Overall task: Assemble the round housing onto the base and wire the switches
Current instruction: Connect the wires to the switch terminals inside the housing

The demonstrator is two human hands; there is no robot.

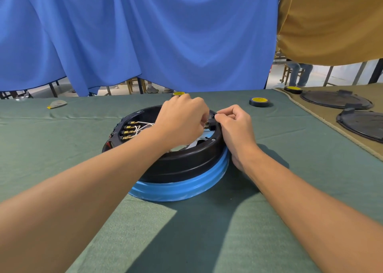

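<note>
We're pinching the small black switch (211,125) at the far-right rim of the housing (182,165), which is sitting on the blue base (186,187). The right hand (236,127) is curling round its body and the left hand (182,119) is pinching its brass tabs (206,125). It's looking light and rigid, tabs bendable, long axis pointing inward toward the housing's centre.

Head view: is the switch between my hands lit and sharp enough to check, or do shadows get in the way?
Head view: sharp, no glare; the switch, pinched by the left hand and right hand, is small, dark and mostly hidden; arm shadows darken the cloth before the housing; wide-angle stretch enlarges the forearms low in frame.
</note>
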